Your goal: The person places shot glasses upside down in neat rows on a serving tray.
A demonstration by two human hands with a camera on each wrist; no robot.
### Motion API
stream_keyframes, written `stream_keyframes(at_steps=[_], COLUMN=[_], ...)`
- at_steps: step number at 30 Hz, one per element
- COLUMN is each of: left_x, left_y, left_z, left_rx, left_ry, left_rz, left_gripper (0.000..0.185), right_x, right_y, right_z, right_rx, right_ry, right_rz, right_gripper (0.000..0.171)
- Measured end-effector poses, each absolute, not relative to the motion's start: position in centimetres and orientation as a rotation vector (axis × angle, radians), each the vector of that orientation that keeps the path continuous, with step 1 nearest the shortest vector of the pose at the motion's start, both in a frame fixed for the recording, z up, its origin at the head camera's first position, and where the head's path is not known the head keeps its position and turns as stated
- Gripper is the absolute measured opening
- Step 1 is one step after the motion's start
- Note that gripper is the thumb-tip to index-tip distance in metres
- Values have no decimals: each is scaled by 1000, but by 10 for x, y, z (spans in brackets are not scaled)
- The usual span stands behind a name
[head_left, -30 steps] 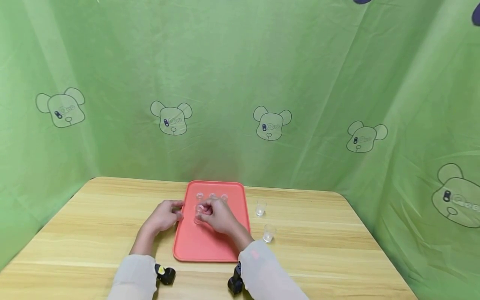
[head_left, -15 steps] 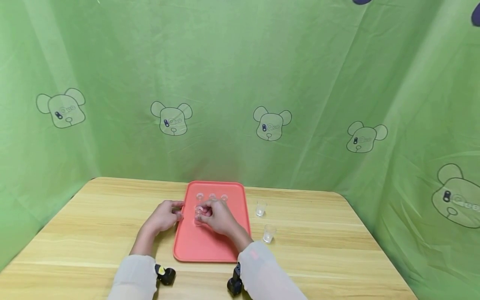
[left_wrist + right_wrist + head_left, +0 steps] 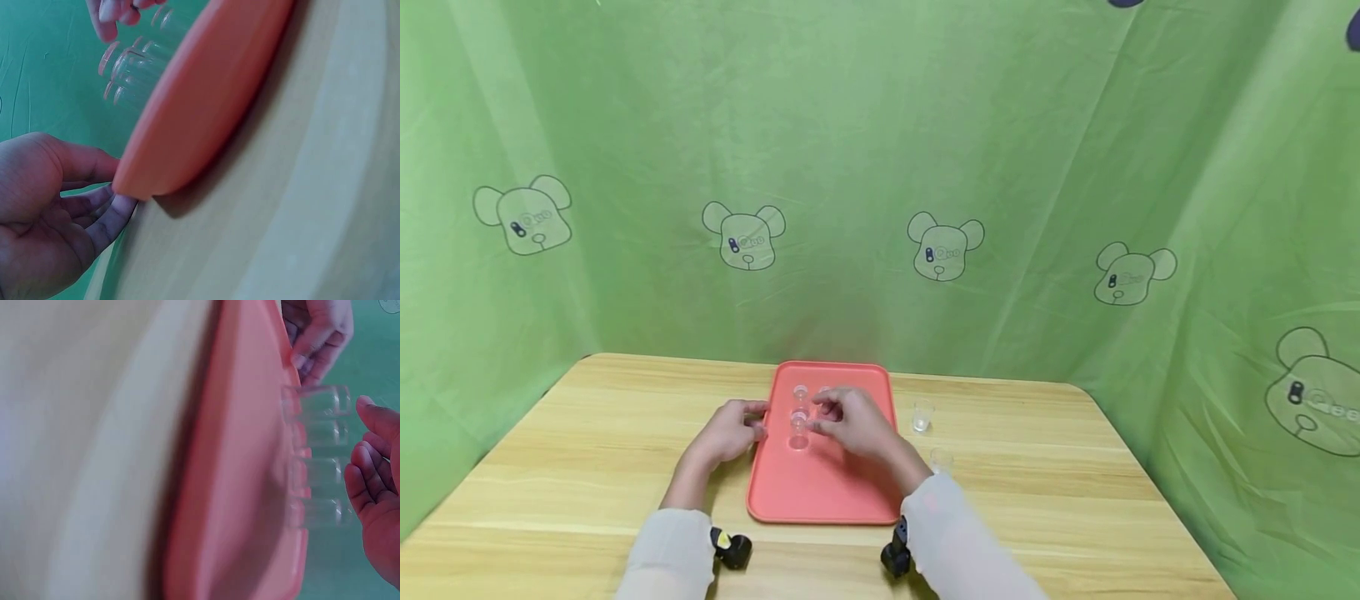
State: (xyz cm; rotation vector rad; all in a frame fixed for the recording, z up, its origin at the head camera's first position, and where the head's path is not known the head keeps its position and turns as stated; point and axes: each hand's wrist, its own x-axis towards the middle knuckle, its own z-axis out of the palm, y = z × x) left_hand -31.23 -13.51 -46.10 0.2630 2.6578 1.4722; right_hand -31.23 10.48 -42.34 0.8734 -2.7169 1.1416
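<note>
A red tray (image 3: 820, 492) lies on the wooden table. Small clear glasses stand in a row at its far end (image 3: 801, 392), and one more glass (image 3: 798, 429) stands just in front of them on the left. My right hand (image 3: 824, 418) hovers just right of that glass, fingers relaxed and holding nothing. In the right wrist view its fingers (image 3: 375, 487) sit beside several glasses (image 3: 317, 432). My left hand (image 3: 757, 421) pinches the tray's left rim. The left wrist view shows its thumb above and fingers (image 3: 109, 215) below the tray's edge (image 3: 206, 94).
Two more clear glasses stand on the table right of the tray, one farther back (image 3: 922, 414) and one nearer (image 3: 940, 457), partly behind my right forearm. A green cloth backdrop (image 3: 880, 167) encloses the table on three sides.
My right hand has let go of the front glass on the tray and drawn back to the right. The glass stays upright. My left hand has not moved.
</note>
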Motion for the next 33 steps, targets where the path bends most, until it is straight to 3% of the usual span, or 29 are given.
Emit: stream_keyframes(at_steps=[13, 33], left_x=[-315, -314], left_y=[-134, -136], left_z=[-465, -464], left_rx=[264, 241], left_ry=[2653, 2637], left_rz=[1492, 1506], left_gripper=[48, 47], right_x=[-305, -285], right_y=[151, 247], right_z=[-390, -378], right_rx=[865, 891], right_ry=[-2749, -2800], right_rz=[987, 782], right_gripper=[35, 47])
